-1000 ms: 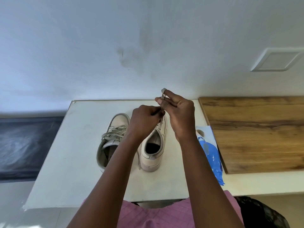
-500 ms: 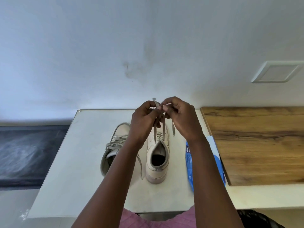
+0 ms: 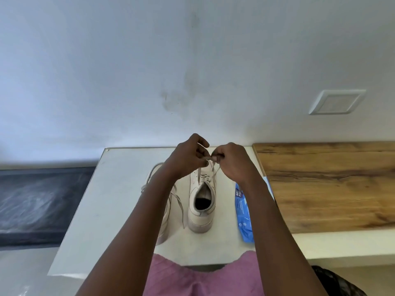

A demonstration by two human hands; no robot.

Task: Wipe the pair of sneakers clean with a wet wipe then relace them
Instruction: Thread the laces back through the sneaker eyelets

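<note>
Sneaker [image 3: 202, 201], bench [image 3: 119, 189] centre | step: relacing, likely | left hand [image 3: 188, 155], right hand [image 3: 230, 161] each pinch the lace [image 3: 199, 175] | next: cross ends, knot evenly.

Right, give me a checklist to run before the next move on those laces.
1. Both lace ends held: ok; left hand and right hand pinch the laces above the middle sneaker.
2. Middle sneaker upright on the table: ok.
3. Knot formed: cannot tell, the hands hide it.
4. Other sneaker tied: not ok, a loose lace end trails beside it.
5. Wipes pack out of the way: ok, apart on the right.
</note>
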